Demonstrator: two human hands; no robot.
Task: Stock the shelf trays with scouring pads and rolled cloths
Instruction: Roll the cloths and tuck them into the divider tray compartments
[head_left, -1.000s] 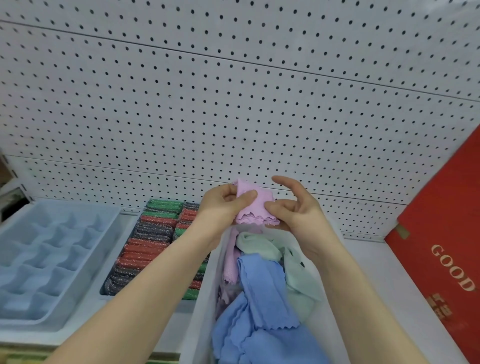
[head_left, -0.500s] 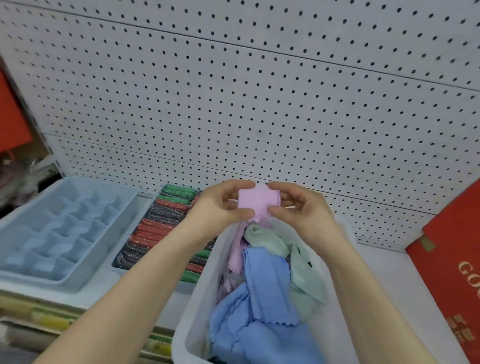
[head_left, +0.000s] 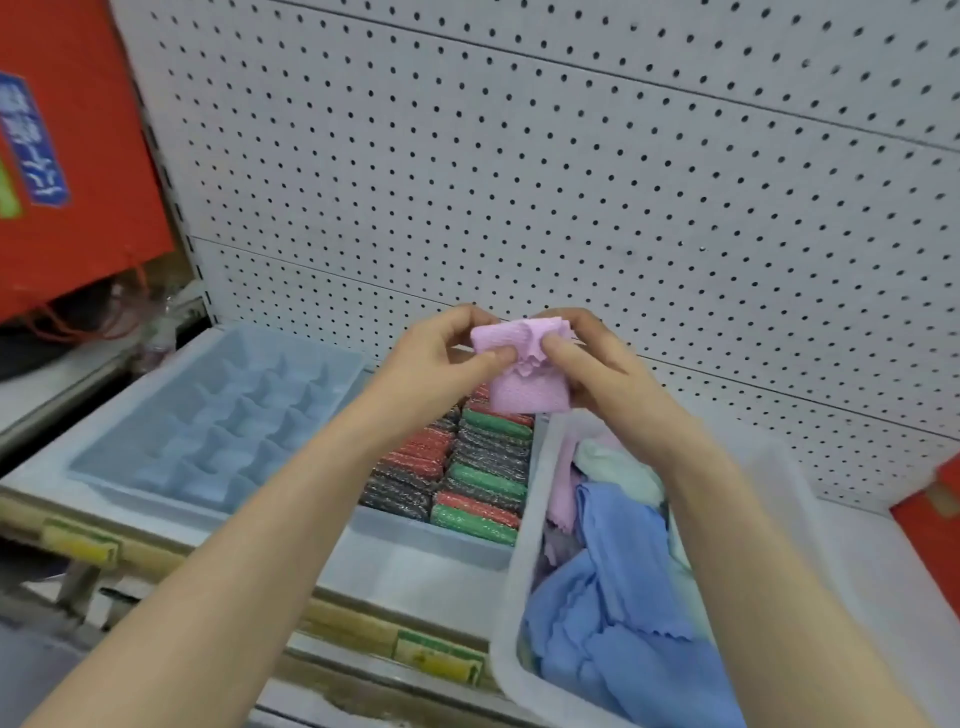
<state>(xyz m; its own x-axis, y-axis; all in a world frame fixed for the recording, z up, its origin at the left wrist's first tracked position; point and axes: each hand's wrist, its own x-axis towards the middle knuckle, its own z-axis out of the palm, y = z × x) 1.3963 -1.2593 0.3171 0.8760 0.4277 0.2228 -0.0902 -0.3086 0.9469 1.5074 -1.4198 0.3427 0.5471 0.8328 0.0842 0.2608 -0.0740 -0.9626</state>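
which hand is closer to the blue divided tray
Left. The left hand pinches the pink cloth just right of the divided tray, above the scouring pads; the right hand pinches the cloth's other side, farther right, above the far end of the bin.

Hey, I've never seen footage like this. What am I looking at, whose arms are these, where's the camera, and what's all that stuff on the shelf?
There is no machine here. These are a person's two bare arms, filmed by one wide-angle camera worn on the head and looking forward and down. That is why the arms reach in from the bottom edge. The left hand and the right hand both pinch a folded pink cloth in front of a white pegboard. Below, from the left, are a pale blue divided tray, a tray packed with red, green and dark scouring pads, and a white bin. The bin holds loose blue cloths, plus pink and pale green ones.
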